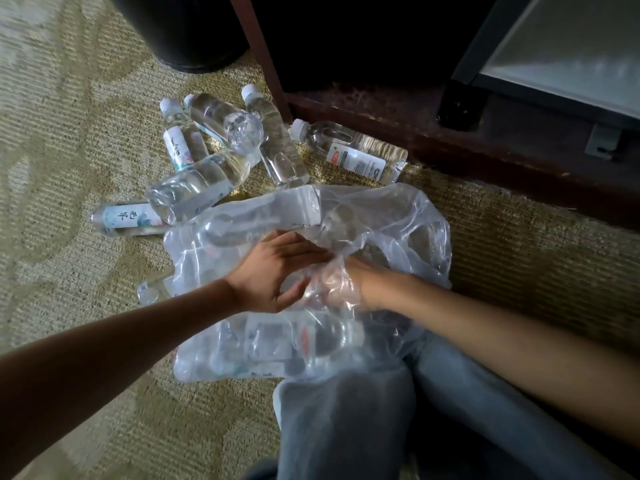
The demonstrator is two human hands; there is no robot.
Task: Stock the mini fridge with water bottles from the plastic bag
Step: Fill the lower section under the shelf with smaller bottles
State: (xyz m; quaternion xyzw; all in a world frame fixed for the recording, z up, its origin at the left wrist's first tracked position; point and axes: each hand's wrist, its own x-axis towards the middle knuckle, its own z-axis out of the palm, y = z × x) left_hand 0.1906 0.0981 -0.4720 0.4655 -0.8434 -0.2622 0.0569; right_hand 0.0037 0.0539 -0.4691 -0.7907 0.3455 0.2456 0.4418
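Observation:
A clear plastic bag point(398, 216) lies crumpled on the carpet in front of my knees, with several water bottles point(298, 337) still visible through it. My left hand point(270, 271) rests on top of the bag, fingers stretched out and thumb spread below. My right hand point(341, 284) reaches into the bag's mouth; the film covers it and its fingers are hidden. Several loose bottles lie in a pile point(207, 181) on the carpet beyond the bag. One with a white and red label point(353, 150) lies against the wooden base. The mini fridge's pale door point(561, 50) shows at the top right.
A dark wooden cabinet base point(450, 147) runs along the far right, with a dark opening point(346, 36) above it. A black round bin point(180, 29) stands at the top left. My jeans-clad knees point(346, 410) are right behind the bag. Patterned carpet point(69, 150) stretches to the left.

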